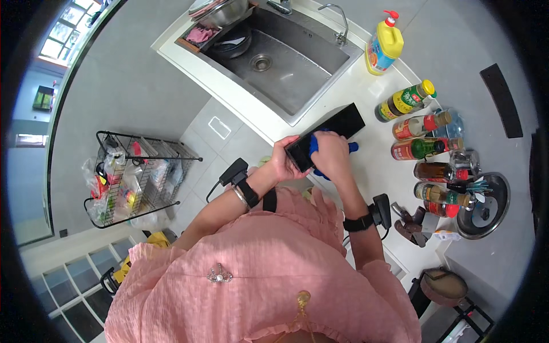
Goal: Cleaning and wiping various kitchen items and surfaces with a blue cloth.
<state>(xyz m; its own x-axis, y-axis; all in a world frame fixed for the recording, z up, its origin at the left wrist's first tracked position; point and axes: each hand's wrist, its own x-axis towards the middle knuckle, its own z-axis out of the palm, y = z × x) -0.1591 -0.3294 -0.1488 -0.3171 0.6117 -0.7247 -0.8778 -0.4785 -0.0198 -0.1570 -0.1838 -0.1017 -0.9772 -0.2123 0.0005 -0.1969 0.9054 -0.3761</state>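
Observation:
Before me, over the counter's front edge, is a long black rectangular box [346, 121] with a glossy face, tilted at an angle. My left hand [284, 162] grips its near end, with the thumb along the upper edge and the fingers beneath. My right hand [333, 151] is closed around a bunched blue cloth [314, 146] and presses it to the lower side of the box. Parts of the cloth stick out past my knuckles and below the hand. What the box holds, if anything, cannot be told from here.
A steel sink [296, 73] is set in the white counter [373, 171]. Detergent [384, 47], several sauce bottles [403, 103] and a round steel tray [502, 214] line the wall side. Knives [411, 223] lie near my right forearm. A wire rack [141, 180] stands left.

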